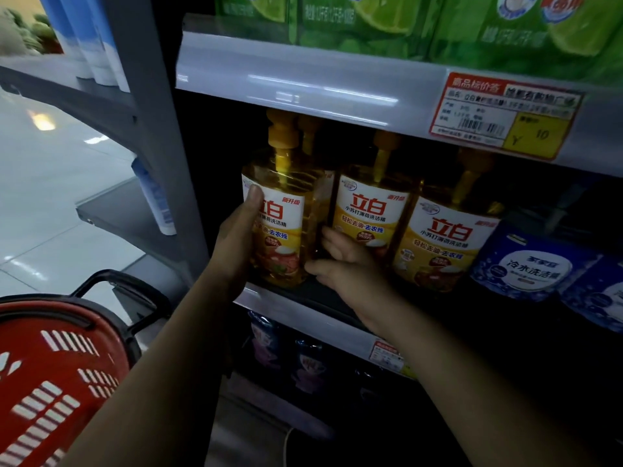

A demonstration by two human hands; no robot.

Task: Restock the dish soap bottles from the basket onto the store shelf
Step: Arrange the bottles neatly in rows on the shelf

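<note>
Dish soap bottles, clear yellow plastic with white-and-yellow labels and yellow pump heads, stand in a row on the grey metal store shelf (259,299), under the rail that carries a red-and-yellow price tag (505,116). Green cartons (371,21) fill the tier above, and blue-and-white pouches (526,267) sit just right of the row. The red slatted plastic basket (50,318) with a black handle is low on the left, well apart from the shelf; its contents are out of view.

The leftmost bottle (281,227) is at the shelf's front edge, upright, beside the grey upright post. Two matching bottles, the middle one (367,210) and the right one (448,237), stand to its right, with more behind.

The left hand (239,237) grips this bottle's left flank, thumb up on the label. The right hand (347,264) reaches into the gap on its right, thumb at the lower front corner. Whether those fingers clasp the bottle I cannot tell.

Full of liquid, the bottle is probably heavy, and its smooth plastic may be slick, while the walls likely give a little under pressure. The thin pump neck (282,156) looks a poor hold. Holding the broad body low, from both sides, seems safest for sliding it back.
</note>
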